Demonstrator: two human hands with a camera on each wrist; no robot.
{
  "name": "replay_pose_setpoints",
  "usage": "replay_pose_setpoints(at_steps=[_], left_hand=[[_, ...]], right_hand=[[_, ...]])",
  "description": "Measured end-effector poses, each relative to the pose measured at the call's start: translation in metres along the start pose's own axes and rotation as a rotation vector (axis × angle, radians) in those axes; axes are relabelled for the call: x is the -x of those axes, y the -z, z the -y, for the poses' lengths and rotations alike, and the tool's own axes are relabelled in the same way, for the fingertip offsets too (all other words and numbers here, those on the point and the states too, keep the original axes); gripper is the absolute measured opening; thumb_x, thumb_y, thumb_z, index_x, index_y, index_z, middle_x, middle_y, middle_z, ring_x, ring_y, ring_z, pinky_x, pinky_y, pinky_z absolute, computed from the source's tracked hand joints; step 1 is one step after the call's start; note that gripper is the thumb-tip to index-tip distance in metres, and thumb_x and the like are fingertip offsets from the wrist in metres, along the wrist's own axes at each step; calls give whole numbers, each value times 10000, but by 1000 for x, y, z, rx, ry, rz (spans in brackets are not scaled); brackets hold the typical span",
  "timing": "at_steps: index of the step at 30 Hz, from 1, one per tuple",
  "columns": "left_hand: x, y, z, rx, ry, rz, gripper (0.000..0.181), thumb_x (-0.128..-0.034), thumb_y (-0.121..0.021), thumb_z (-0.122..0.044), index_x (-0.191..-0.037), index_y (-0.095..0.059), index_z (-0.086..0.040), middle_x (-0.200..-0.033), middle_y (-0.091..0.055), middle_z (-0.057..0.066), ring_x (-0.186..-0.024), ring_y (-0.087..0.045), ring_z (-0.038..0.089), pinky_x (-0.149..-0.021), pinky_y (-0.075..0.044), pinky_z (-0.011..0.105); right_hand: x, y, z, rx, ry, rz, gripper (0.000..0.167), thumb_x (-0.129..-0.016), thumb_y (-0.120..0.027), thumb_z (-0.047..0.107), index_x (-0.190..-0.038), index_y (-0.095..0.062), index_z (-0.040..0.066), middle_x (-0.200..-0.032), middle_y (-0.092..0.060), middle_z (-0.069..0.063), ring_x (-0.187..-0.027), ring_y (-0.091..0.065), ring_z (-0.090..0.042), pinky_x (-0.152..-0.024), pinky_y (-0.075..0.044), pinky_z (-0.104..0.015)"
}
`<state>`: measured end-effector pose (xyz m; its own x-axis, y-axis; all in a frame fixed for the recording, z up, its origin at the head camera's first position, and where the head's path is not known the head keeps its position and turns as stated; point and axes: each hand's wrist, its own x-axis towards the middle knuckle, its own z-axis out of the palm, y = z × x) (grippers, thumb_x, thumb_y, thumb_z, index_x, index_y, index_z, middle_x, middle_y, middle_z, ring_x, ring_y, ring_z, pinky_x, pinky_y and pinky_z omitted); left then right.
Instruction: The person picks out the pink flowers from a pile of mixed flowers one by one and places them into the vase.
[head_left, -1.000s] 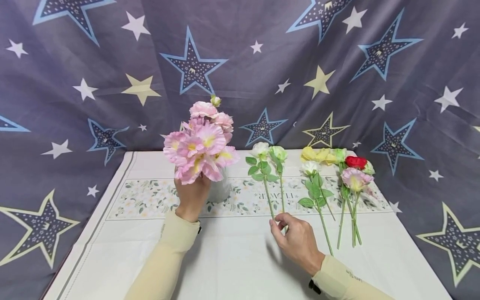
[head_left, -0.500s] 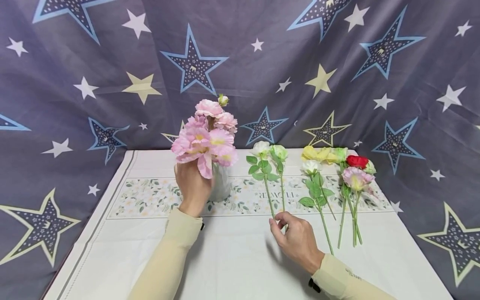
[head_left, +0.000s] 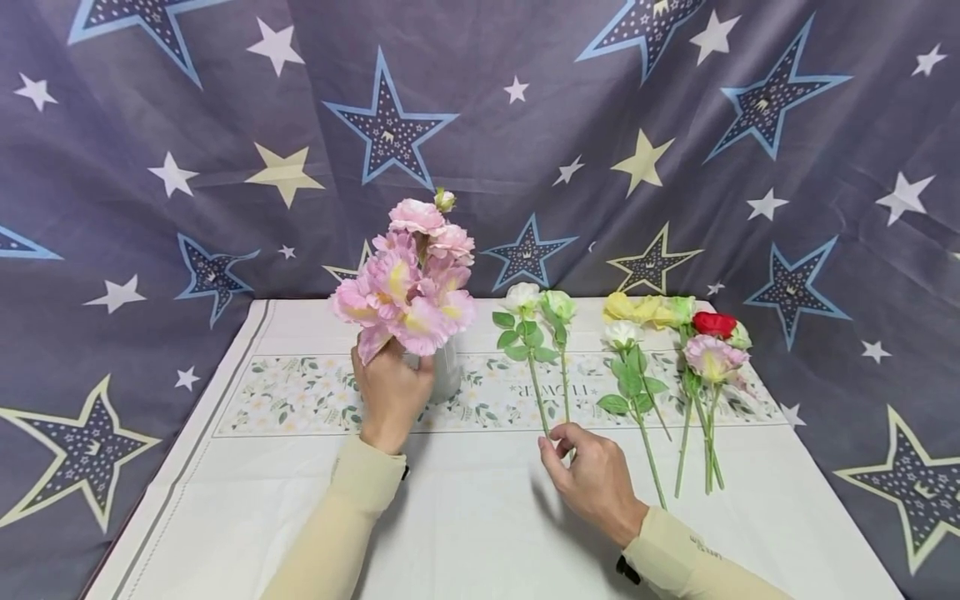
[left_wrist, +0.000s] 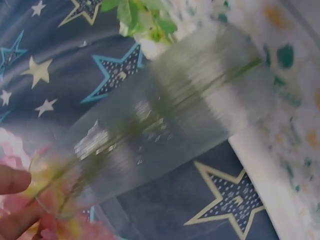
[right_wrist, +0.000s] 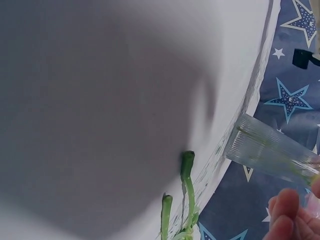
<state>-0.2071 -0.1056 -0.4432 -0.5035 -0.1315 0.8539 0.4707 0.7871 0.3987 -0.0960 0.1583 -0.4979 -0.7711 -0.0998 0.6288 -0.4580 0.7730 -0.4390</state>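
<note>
In the head view, my left hand [head_left: 393,396] is at the mouth of a clear ribbed vase [head_left: 448,375], its fingers pinching beneath a large pink flower [head_left: 408,308] with yellow centres. The blooms partly hide the fingers. The left wrist view shows green stems inside the vase [left_wrist: 175,110]. Paler pink blooms [head_left: 416,215] rise behind, with a small bud on top. My right hand [head_left: 596,479] hovers loosely curled by the lower stem ends of a white rose [head_left: 522,298] and a light green rose [head_left: 558,307]. The right wrist view shows two stem ends [right_wrist: 187,162] apart from its fingers.
To the right lie another white rose [head_left: 622,335], yellow flowers [head_left: 637,310], a red flower [head_left: 714,323] and a pink-and-cream flower [head_left: 714,358]. A floral printed band [head_left: 285,396] crosses the white tablecloth [head_left: 465,517]. A star-patterned curtain [head_left: 480,142] hangs behind.
The large pink flower has turned and shifted at the vase mouth, and the left hand has rotated and moved slightly right. The right hand and the flowers lying down have stayed still.
</note>
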Motion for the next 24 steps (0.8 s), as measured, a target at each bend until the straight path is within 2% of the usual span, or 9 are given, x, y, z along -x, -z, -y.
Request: replay_pose_setpoints(at_steps=[4,9,14,18,24], left_hand=[[9,1,-1,25,-8,-42,253,-817,-734,-73,-1063,-753,-15,-1136,-732,137,-1090,-628,401,-831,-419,575],[17,3,-2,32,-22,-50,252,-820,-745,-103,-1046,-746,9,-1125,-739,156,-1087,-662,359,-812,-433,559],[23,5,-5,28,-52,-34,238,-835,-759,-167,-1001,-736,1,-1103,-735,167,-1054,-662,385,-819,-461,560],[27,8,-6,43,-49,-12,228,-827,-773,-184,-969,-737,-9,-1062,-740,161,-1006,-659,399,-801,-471,550],[32,13,-8,76,-33,59,298,-792,-815,-185,-1041,-761,-31,-1055,-749,130,-959,-674,376,-773,-479,546]], right_hand=[[0,0,-1,5,0,-6,109,-851,-807,153,-851,-701,129,-650,-640,103,-471,-452,111,-456,-394,-143],[0,1,-2,11,-2,-16,115,-844,-810,150,-845,-699,122,-648,-647,98,-466,-451,121,-456,-398,-153],[-2,1,-5,22,4,-21,114,-840,-810,145,-841,-699,122,-651,-643,98,-462,-430,123,-452,-383,-149],[-3,2,-7,24,-1,-27,118,-836,-811,140,-827,-695,123,-653,-639,95,-471,-430,110,-449,-377,-147],[-5,3,-10,31,15,-29,113,-843,-806,143,-851,-706,92,-666,-646,83,-495,-492,60,-461,-414,-167]])
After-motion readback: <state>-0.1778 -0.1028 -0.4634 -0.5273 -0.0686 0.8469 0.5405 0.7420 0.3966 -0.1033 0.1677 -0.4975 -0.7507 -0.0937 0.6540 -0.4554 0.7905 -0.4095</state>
